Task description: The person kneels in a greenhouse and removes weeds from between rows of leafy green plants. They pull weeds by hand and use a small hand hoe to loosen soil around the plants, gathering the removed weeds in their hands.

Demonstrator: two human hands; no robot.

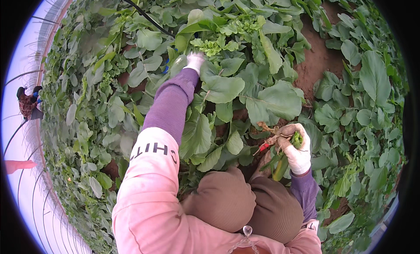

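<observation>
My left hand [195, 61], in a pale glove, reaches far ahead into the plants beside a light green leafy head [216, 46]. Leaves hide its fingers, so its grip cannot be told. Close to my right knee, my right hand [299, 151], in a white glove with soiled brown fingers, is closed around green leafy stalks [280, 167]. A withered brown leaf [265, 127] shows at its fingertips. Just under them a small red thing [264, 147] with a thin tip sticks out; its kind is unclear.
Broad-leaved green plants [275, 101] surround me, with bare brown soil [319, 48] at the right. A black hose [144, 13] arches over the far leaves. Bits of blue [166, 67] show beneath leaves near my left hand. Another person [29, 103] is at far left, by the greenhouse wall.
</observation>
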